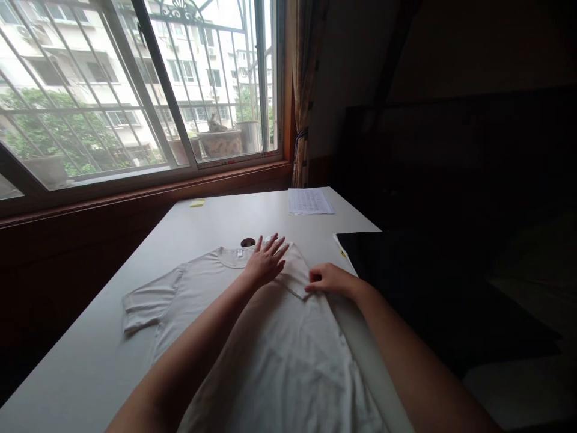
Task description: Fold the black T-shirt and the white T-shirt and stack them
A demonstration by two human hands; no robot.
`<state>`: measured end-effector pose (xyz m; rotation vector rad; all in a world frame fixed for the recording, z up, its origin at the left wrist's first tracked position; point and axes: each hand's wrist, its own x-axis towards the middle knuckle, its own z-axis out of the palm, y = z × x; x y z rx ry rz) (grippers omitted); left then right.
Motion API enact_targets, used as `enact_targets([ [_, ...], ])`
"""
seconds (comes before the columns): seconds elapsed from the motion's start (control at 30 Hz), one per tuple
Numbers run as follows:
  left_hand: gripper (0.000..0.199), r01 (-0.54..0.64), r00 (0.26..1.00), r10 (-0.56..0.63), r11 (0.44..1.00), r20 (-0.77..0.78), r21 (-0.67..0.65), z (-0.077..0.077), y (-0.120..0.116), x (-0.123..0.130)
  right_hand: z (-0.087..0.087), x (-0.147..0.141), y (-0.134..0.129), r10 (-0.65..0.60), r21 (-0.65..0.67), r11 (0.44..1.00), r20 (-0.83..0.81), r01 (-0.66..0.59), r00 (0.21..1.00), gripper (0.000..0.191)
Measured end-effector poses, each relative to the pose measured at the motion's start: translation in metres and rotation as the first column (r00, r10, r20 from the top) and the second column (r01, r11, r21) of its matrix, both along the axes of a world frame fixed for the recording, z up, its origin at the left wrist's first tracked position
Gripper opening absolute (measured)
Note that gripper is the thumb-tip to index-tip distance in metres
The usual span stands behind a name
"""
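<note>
A white short-sleeved T-shirt (279, 355) lies spread on the white table, its collar toward the far side. One sleeve reaches out to the left; the other is folded inward over the body of the shirt. My left hand (267, 261) rests with spread fingers on the cloth near the collar and the right shoulder. At the folded sleeve's edge, my right hand (331, 281) pinches the fabric between thumb and curled fingers.
A stack of printed sheets (311, 201) and a yellow sticky note (197, 203) lie toward the table's (90, 355) far edge. A round hole (247, 242) is just beyond the collar. Dark cloth (406, 288) covers the right side. A barred window and curtain (304, 90) stand behind.
</note>
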<state>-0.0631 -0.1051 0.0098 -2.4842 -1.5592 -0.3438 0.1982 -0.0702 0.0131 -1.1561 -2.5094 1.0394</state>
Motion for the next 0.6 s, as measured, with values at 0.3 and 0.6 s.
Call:
enact_targets([
  [0.3,0.056,-0.355,0.935,0.348,0.912,-0.067,-0.206,-0.009,-0.087,-0.152,-0.001,0.001,0.0,0.02,0.039,0.999,0.031,-0.021,0.999,0.036],
  [0.6,0.061,-0.706,0.699,0.698,0.708,0.155,-0.008,-0.03,-0.188,-0.325,0.001,-0.003,-0.006,0.008,0.147,0.989,0.052,-0.015,0.999,0.044],
])
